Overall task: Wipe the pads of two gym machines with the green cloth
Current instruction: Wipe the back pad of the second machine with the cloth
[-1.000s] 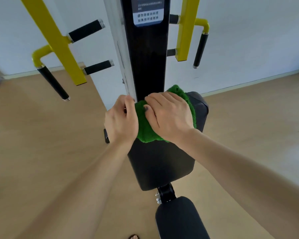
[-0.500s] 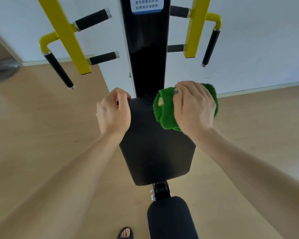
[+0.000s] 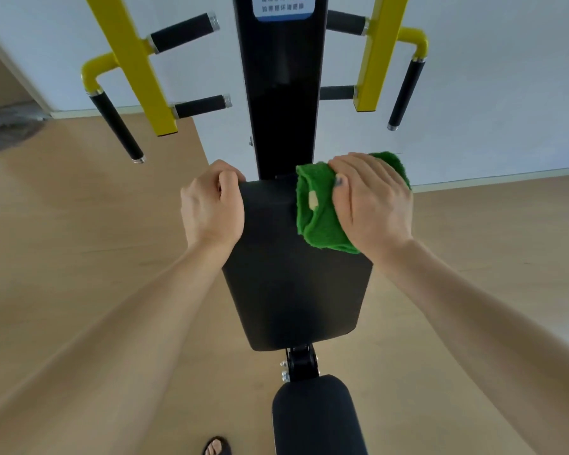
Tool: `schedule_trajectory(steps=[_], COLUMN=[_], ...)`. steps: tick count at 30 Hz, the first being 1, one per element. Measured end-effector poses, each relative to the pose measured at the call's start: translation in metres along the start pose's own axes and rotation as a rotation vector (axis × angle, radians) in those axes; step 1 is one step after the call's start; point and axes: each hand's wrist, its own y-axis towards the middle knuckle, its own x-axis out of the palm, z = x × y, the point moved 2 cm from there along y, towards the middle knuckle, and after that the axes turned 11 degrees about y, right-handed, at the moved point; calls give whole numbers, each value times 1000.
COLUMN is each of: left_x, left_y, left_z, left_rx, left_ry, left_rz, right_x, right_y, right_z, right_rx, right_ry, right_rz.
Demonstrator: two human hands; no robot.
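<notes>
Green cloth (image 3: 322, 213) bunched at upper right corner of black back pad (image 3: 296, 284), pressed there by right hand (image 3: 373, 200), fingers curled over the wad. Left hand (image 3: 211, 205) curls round the pad's top left edge, likely bracing it against wiping pressure. Pad centre and lower half bare: open room for downward strokes. Seat pad (image 3: 316, 418) below, untouched. Yellow handle arms (image 3: 135, 64) hang well apart above.

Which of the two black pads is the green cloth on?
The larger black back pad: the right hand presses the green cloth there; the rounded seat pad lies bare.
</notes>
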Motion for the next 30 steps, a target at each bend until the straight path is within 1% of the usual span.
schedule_trajectory(steps=[1,3,4,5,6,8,10,13,15,17,19,21,22,25,27,30], left_x=[0,1,2,2,2,2,2,1,1,0,1,2,2,2,3,5], left_y=[-1,0,0,1,1,3,3,5,4,3,2,2,2,1,1,1], left_z=[0,1,0,-1,-2,-3,-6,-5,-1,1,1,0,0,1,1,-1], left_rx=[4,7,0,-1,11,51,70,71,46,36,33,34,34,27,29,38], left_ry=[6,20,23,20,14,4,4,15,11,6,11,14,16,21,18,35], left_rz=[7,18,26,38,48,55,52,29,22,29,43,48,53,74,90,125], right_x=[-3,0,6,15,25,42,48,41,24,6,-4,-2,1,8,10,24], right_y=[-2,0,2,3,4,6,10,10,8,4,-3,-7,-9,-16,-34,-78], right_z=[4,-11,-25,-42,-59,-82,-86,-69,-40,-10,5,4,2,-1,1,-9], right_rx=[67,241,303,317,276,137,42,-128,-109,30,292,608,724,965,1168,1458], right_ry=[-13,-74,-99,-93,-46,57,89,86,58,10,28,97,130,267,371,456], right_rz=[13,49,51,41,28,36,26,-32,-19,-16,25,120,168,319,439,533])
